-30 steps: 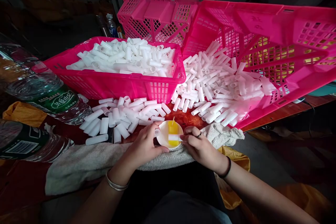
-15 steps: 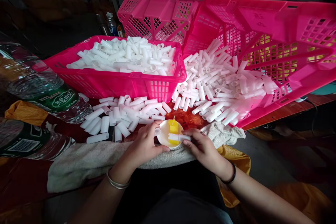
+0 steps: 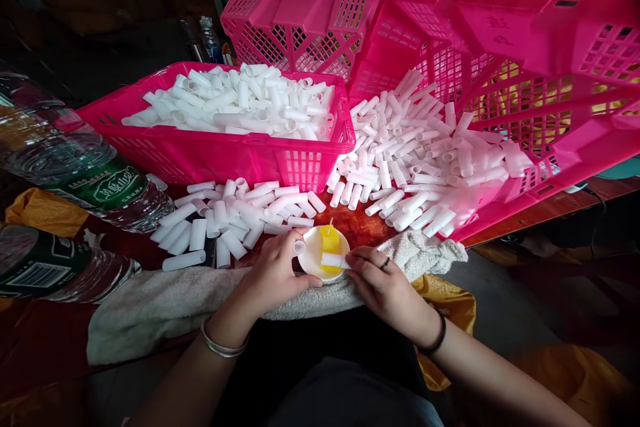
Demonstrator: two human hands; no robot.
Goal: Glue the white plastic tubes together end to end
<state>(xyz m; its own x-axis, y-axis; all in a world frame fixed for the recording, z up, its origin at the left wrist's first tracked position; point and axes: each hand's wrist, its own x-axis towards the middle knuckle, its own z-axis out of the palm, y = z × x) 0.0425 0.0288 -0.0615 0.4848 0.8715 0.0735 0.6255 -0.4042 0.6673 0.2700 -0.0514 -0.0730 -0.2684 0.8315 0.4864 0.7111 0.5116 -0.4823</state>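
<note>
In front of me stands a small white bowl [image 3: 309, 265] with a yellow block [image 3: 329, 239] in it, a thin pale stick rising from its top. My left hand [image 3: 274, 273] curls round the bowl's left side, thumb along the near rim. Its fingers hold a short white plastic tube, whose open end [image 3: 299, 248] shows. My right hand [image 3: 383, 280] pinches another white tube [image 3: 332, 259] at its right end. That tube lies level over the bowl, its left end against the yellow block; I cannot tell how firmly they touch.
A pink basket [image 3: 220, 157] full of white tubes stands behind. Loose tubes [image 3: 235, 220] lie before it. At right, a tipped pink basket [image 3: 505, 27] spills more tubes [image 3: 400, 153]. Water bottles [image 3: 110, 187] lean at left; a towel [image 3: 165, 310] lines the table's front edge.
My right hand has turned over the tube and shifted its fingers along it, covering more of its right end. The left hand and bowl stay nearly in place.
</note>
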